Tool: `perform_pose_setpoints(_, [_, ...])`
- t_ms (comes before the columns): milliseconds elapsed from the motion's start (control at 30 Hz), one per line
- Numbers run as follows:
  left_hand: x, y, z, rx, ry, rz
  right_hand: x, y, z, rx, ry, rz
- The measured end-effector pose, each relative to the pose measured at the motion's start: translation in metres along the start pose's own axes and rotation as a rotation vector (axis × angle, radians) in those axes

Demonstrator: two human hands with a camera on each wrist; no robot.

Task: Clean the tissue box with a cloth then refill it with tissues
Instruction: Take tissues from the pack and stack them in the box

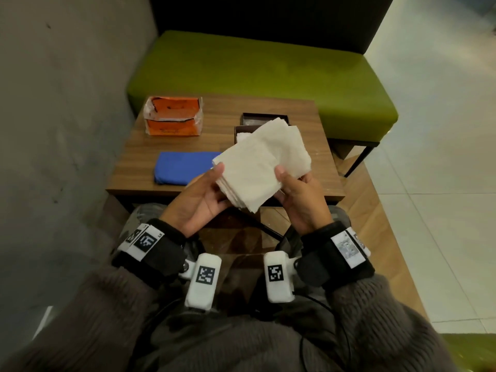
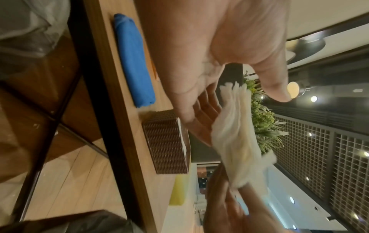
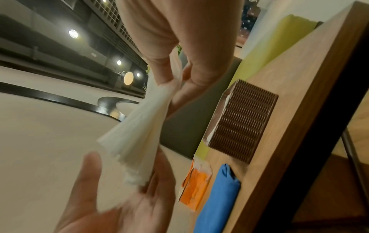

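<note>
A thick stack of white tissues [image 1: 263, 162] is held up over the table's near edge. My right hand [image 1: 295, 189] pinches its right edge, thumb on top and fingers beneath [image 3: 179, 47]. My left hand [image 1: 212, 189] lies under the left corner with fairly straight fingers, and the thumb stands a little apart from the stack [image 2: 199, 78]. The brown woven tissue box [image 1: 237, 129] sits on the table behind the stack, mostly hidden in the head view. Its ribbed side shows in the left wrist view [image 2: 165, 141], with some white tissue inside. A folded blue cloth [image 1: 182, 167] lies to its left.
An opened orange tissue pack [image 1: 173, 116] stands at the far left of the small wooden table [image 1: 268, 108]. A second dark box part [image 1: 264, 118] lies behind the tissue box. Beyond the table is a green bench [image 1: 257, 68], and a grey wall runs along the left.
</note>
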State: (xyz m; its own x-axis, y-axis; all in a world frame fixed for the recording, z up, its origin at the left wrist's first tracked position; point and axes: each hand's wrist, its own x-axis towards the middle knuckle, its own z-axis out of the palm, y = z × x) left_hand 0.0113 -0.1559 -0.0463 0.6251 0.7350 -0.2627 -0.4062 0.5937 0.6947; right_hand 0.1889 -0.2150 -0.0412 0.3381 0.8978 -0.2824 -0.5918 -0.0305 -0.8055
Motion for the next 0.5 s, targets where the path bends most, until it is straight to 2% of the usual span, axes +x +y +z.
perform_pose_setpoints(67, [-0.001,-0.009,0.005,-0.014,0.016,0.042,-0.002,0.007,0.006,0.015,-0.017,-0.001])
perform_pose_setpoints(200, [0.001,-0.016,0.012,0.159,0.223,0.165,-0.005,0.017,0.011,-0.04,-0.073,0.073])
perform_pose_setpoints(367, [0.0,-0.002,0.002,0.336,0.347,0.158,-0.008,-0.001,0.004,-0.094,-0.135,0.19])
perform_pose_setpoints(500, [0.003,-0.007,0.009,0.441,0.378,0.158,-0.013,0.002,0.016,-0.3,-0.135,0.131])
